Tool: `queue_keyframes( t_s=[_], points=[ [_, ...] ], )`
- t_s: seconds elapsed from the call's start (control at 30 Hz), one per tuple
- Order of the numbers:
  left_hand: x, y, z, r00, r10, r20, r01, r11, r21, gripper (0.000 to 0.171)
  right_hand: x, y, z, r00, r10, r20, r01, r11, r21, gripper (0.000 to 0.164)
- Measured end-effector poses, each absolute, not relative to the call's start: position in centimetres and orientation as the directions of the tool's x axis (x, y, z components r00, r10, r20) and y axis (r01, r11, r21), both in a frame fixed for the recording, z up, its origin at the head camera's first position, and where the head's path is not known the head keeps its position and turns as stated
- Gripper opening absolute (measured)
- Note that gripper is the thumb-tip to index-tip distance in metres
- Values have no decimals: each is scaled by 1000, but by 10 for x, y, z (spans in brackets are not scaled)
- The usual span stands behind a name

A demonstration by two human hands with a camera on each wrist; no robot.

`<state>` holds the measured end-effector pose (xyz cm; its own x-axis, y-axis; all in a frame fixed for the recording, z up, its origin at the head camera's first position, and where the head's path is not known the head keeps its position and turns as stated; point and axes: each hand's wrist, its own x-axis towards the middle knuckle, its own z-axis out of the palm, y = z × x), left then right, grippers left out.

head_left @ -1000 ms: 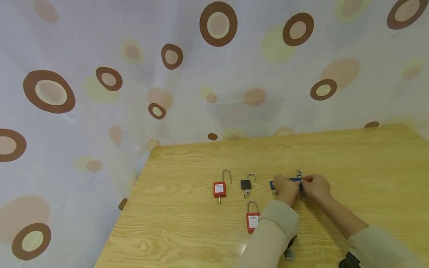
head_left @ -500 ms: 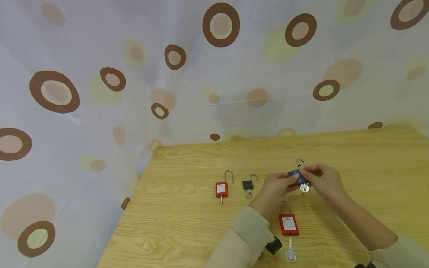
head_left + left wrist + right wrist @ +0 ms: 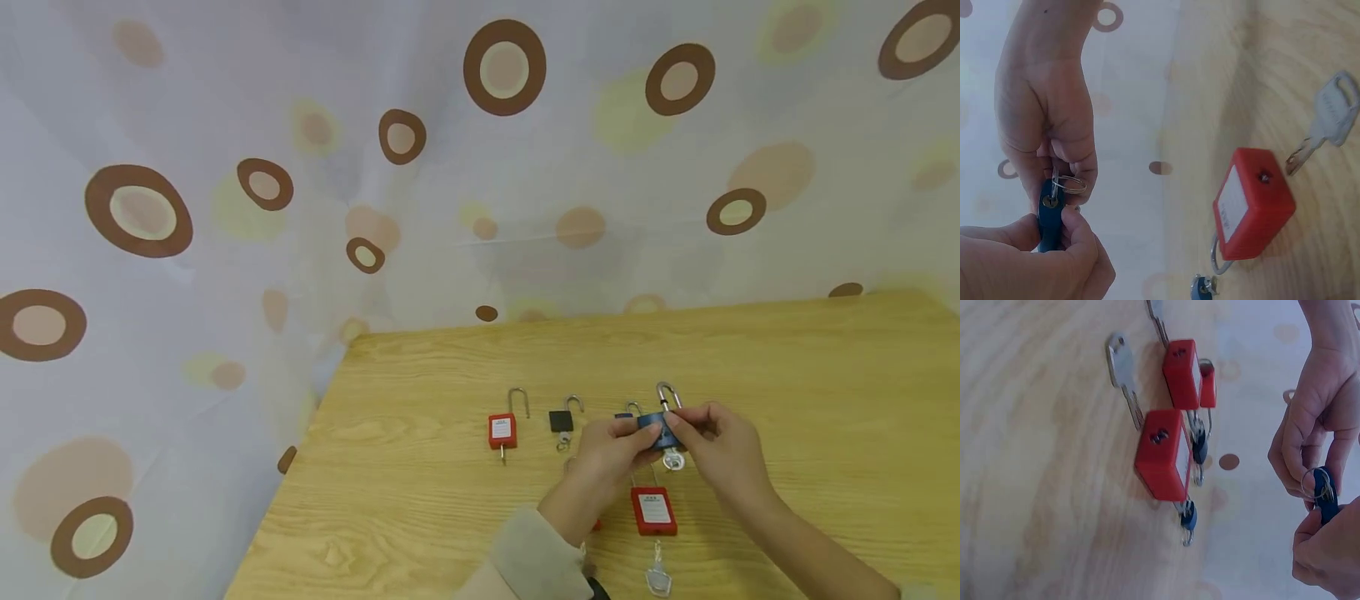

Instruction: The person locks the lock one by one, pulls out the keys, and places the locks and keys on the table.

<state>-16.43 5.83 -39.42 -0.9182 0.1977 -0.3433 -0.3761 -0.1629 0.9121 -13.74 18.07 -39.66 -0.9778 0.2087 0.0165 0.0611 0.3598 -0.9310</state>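
The left hand [image 3: 606,454] pinches the left side of a blue padlock [image 3: 651,433] between thumb and fingers, and the right hand [image 3: 729,454] grips its right side the same way, thumb on the front. The padlock sits right of centre and below the middle of the head view, its silver shackle [image 3: 667,390] pointing up and a key [image 3: 673,460] hanging below. The left wrist view, at lower left, shows what the head view does not: the underside, with the key standing in the keyhole and a wire ring [image 3: 1072,185] through it; the shackle is hidden there. Below the hands in the head view lie a labelled red padlock [image 3: 654,511] and a loose key [image 3: 658,575] on the wooden table [image 3: 405,492]. Another red padlock, almost covered by the left arm there, shows plainly at upper centre of the right wrist view [image 3: 1181,375]. Left of the hands lie a black padlock [image 3: 560,421] and a third red padlock [image 3: 502,431]; a patterned backdrop [image 3: 420,300] fills the upper frame.
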Motion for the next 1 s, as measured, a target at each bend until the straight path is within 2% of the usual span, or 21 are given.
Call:
queue_keyframes(
  t_s=[0.27,0.47,0.7,1.0],
  points=[
    [-144,44,-406,-925,230,-303,-325,-67,943,19,-117,172,-408,-967,238,-94,164,293,-942,30],
    [-128,27,-415,-905,274,-327,-344,-15,939,18,-101,167,-418,-972,179,-154,212,373,-903,33],
    [-119,18,-428,-905,265,-333,-359,-54,932,17,-98,162,-428,-961,141,-238,274,363,-891,30],
    [-118,13,-435,-923,249,-293,-307,-17,952,19,-109,162,-424,-972,93,-216,235,447,-863,29]
  ],
)
